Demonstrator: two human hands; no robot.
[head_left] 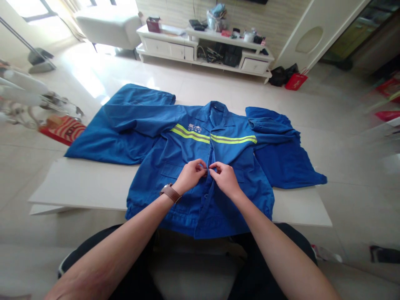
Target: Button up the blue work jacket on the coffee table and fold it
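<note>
A blue work jacket (184, 196) with a yellow-and-grey reflective stripe across the chest lies front up, its collar pointing away from me. Both hands meet at its front placket, about midway down. My left hand (192, 173), with a brown-strapped watch on the wrist, pinches one edge of the placket. Facing it, my right hand (223, 177) pinches the other edge, fingertips almost touching the left ones. Whatever button sits between the fingers is hidden. Below the hands, a button (206, 196) shows on the placket. The upper front parts slightly beneath the collar.
The jacket lies on a low white table (84, 183). More blue clothing (109, 137) is at the left, and another blue garment (284, 162) at the right. A red bag (62, 127) stands beyond the table's left side. Across the floor is a white TV cabinet (168, 48).
</note>
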